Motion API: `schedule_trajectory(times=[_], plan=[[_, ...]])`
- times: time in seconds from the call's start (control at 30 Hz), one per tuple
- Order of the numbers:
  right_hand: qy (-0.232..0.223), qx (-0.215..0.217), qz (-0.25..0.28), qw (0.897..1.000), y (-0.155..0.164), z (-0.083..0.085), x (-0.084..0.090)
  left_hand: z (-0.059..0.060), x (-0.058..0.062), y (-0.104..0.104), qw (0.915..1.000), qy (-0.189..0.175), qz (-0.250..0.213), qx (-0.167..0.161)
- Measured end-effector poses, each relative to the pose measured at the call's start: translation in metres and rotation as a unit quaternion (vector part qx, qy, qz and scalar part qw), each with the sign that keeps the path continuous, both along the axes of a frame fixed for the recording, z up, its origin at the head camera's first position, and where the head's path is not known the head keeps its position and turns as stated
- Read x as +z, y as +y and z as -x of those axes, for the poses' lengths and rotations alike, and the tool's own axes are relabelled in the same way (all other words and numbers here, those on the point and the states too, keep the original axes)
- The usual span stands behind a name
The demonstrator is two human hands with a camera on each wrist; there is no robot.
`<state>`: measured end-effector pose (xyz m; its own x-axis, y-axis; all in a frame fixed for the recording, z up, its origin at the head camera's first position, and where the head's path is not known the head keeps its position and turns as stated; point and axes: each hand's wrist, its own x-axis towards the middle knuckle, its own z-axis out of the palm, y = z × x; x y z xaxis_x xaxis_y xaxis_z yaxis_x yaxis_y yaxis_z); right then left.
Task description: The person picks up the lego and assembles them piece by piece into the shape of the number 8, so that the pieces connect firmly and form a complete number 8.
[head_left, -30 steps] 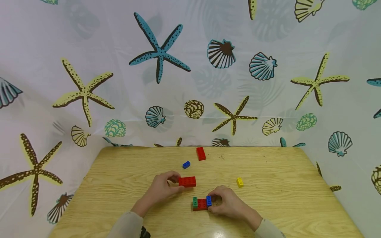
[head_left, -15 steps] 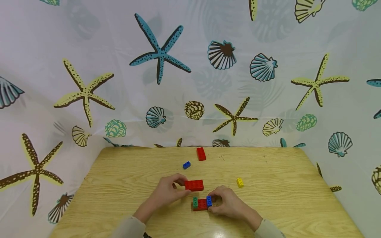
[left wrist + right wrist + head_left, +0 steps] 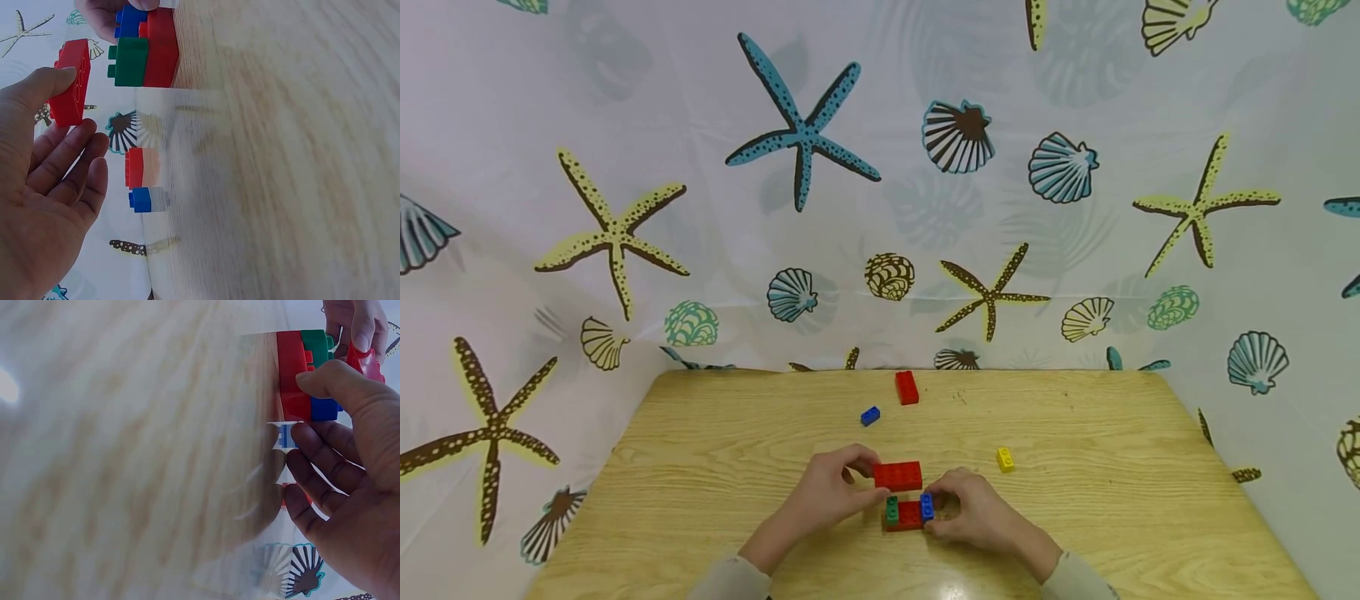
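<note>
My left hand [image 3: 835, 492] pinches a long red brick [image 3: 898, 476] by its left end, between thumb and fingers. In the left wrist view that brick is held up off the table. Just in front of it, on the table, stands a red base brick [image 3: 910, 515] with a green brick [image 3: 892, 509] on its left end and a blue brick [image 3: 927, 507] on its right end. Bare red studs show between the two. My right hand [image 3: 973, 512] grips the right end of this assembly, its thumb on the near side, as the right wrist view shows.
Farther back on the wooden table [image 3: 722, 417] lie another red brick [image 3: 907, 387] and a small blue brick [image 3: 870, 416]. A small yellow brick [image 3: 1005, 459] lies behind and right of my right hand. A patterned cloth [image 3: 880, 208] hangs around the back and sides.
My left hand has carried the long red brick rightward and nearer, from behind and left of the assembly to right behind it. My right hand and the assembly have stayed put.
</note>
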<state>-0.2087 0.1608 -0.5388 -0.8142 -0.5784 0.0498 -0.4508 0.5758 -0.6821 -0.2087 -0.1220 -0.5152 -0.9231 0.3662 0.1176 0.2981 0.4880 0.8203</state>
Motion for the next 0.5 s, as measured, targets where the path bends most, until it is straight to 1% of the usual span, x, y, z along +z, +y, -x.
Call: schedule_trajectory(times=[0.2, 0.5], plan=[[0.004, -0.003, -0.005, 1.000, 0.000, -0.001, 0.000, -0.004, -0.001, 0.004, 0.9999, 0.010, 0.003, -0.008], [0.007, -0.005, -0.001, 1.000, 0.000, -0.001, 0.000, -0.011, -0.001, 0.010, 0.9998, 0.005, 0.005, -0.019]])
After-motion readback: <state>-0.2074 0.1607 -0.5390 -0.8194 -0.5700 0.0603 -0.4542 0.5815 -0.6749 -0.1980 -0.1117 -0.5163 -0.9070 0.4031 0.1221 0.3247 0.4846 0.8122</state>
